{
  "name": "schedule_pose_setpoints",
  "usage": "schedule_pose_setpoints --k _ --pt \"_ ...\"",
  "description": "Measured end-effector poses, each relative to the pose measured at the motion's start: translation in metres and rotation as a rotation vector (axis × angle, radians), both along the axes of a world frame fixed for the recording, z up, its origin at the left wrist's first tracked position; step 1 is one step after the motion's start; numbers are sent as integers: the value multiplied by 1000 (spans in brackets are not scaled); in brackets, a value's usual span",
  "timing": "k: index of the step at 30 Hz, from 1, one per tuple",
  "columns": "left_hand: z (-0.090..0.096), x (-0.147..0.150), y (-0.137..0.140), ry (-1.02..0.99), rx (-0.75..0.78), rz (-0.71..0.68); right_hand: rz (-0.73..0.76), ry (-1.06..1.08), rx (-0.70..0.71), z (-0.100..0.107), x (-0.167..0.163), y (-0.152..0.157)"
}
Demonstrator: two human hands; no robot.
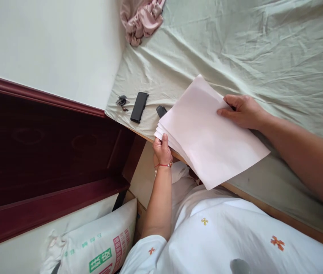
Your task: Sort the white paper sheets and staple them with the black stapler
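Several white sheets of paper [207,133] lie loosely stacked and slightly fanned over the edge of the bed. My left hand [163,150], with a red string bracelet on the wrist, grips the fanned corner, thumb on top. At the far edge, my right hand [243,110] pinches the sheets between thumb and fingers; the fingertips are partly hidden. A small black object [160,111] peeks out from behind the paper, mostly covered. Left of it lies a flat black rectangular case or phone [139,107].
Pale green cloth [264,49] covers the bed. A bunch of keys or small dark items [121,102] sits near its left corner, and crumpled pink fabric [143,23] lies farther back. Dark red wooden furniture [41,144] stands left, above a printed white sack [98,239].
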State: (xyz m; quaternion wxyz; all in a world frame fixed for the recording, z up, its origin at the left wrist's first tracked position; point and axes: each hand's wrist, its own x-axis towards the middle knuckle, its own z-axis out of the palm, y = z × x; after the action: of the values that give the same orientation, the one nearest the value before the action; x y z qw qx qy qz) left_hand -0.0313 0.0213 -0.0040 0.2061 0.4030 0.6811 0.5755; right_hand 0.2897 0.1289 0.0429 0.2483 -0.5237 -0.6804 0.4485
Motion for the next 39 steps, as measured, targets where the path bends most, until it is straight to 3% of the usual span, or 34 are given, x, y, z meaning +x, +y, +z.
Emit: schedule_pose_setpoints --k 4,14,25,39 --pt "-4 -6 -5 -92 0 -62 29 12 32 -3 2 2" --pt "-5 -2 1 -15 57 18 30 123 81 -10 1 2" --pt "-5 -5 -2 -20 35 -49 86 102 91 -14 3 3" --pt "-3 -1 2 -12 20 42 27 123 79 -13 0 2"
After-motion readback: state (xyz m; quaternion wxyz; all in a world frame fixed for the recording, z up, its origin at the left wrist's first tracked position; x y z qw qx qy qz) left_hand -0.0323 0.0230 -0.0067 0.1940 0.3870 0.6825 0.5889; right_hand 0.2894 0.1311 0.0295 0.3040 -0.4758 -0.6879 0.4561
